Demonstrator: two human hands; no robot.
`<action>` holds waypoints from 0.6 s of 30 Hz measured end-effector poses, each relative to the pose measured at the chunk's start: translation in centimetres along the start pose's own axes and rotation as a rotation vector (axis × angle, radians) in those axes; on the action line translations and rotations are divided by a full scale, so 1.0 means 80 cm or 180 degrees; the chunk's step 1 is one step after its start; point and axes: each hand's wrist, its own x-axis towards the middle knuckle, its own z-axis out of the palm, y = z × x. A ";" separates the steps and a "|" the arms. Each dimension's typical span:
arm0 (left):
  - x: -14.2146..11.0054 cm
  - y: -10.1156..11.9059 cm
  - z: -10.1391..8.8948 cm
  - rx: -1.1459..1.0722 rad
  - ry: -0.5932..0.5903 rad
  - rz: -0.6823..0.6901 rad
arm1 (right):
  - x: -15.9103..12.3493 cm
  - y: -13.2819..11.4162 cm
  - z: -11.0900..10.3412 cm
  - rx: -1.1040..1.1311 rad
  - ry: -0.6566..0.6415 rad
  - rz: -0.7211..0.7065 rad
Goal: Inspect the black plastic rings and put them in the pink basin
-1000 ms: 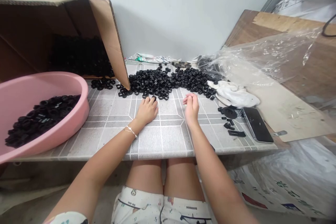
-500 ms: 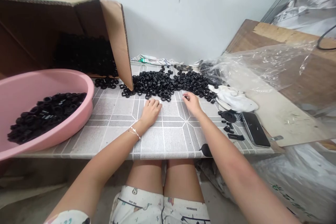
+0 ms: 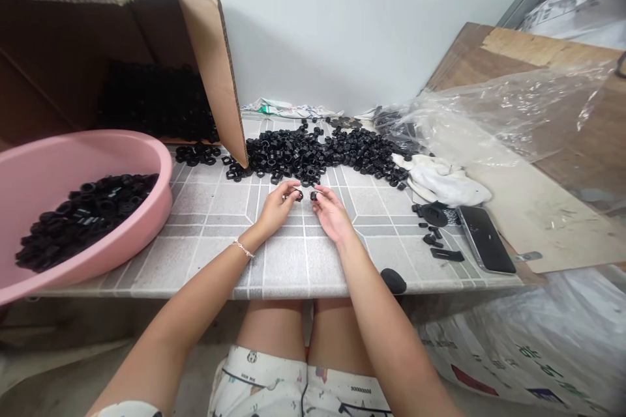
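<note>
My left hand (image 3: 278, 208) pinches a small black ring (image 3: 299, 195), which looks like a plastic nut, between thumb and fingertips. Facing it across a narrow gap, my right hand (image 3: 331, 212) grips a small black piece (image 3: 313, 196); its exact shape is too small to make out. Both hands are just above the tablecloth (image 3: 288, 257). Right behind them spreads a long heap of black rings and small black parts (image 3: 293, 151). The heap's left part holds larger rings, its right part smaller pieces.
At left stand a pink basin (image 3: 163, 189) holding black rings and a tipped cardboard box (image 3: 210, 45) with more. On the right lie a white cloth (image 3: 447, 184), a phone (image 3: 486, 239), loose black parts (image 3: 433, 234) and clear plastic film (image 3: 489, 120). A round black object (image 3: 393, 281) sits by the front edge.
My right hand has moved left from the small-part pile, bringing a black piece close to my left hand. My left hand has lifted and turned, with a black ring now showing in its fingertips.
</note>
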 end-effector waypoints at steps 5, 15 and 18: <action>0.000 0.000 0.003 -0.0430 -0.0348 -0.0350 | -0.005 -0.005 0.009 0.0375 -0.0175 -0.0031; -0.003 -0.001 0.003 -0.0838 -0.0407 -0.0457 | -0.013 0.000 0.011 -0.0606 -0.0262 -0.0140; -0.003 -0.004 0.005 -0.0945 -0.0306 -0.0646 | -0.017 -0.001 0.011 -0.0668 -0.0527 -0.0045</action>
